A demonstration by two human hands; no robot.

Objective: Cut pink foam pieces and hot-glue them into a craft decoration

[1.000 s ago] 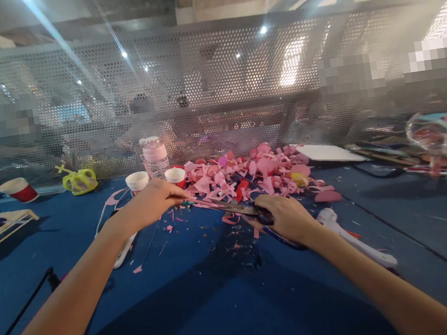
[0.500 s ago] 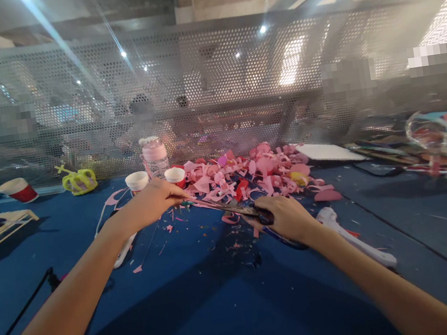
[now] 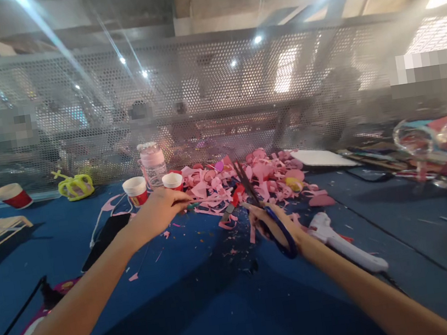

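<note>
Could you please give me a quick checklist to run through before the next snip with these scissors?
1. Right hand has a firm hold on the scissors by the blue handles: ok.
2. Blades open: ok, they are spread in a V.
3. Left hand pinching a pink strip: ok.
4. Strip lies between the blades: cannot tell, too blurred.
5. Left fingers away from the blades: ok.
6. White glue gun clear of the right forearm: not ok, it lies right beside it.

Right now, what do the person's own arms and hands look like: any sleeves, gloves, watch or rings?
Both forearms are bare up to the frame edge: no sleeves show. The left hand and right hand are ungloved; no watch, bracelet or ring is visible, though motion blur could hide small items.
</note>
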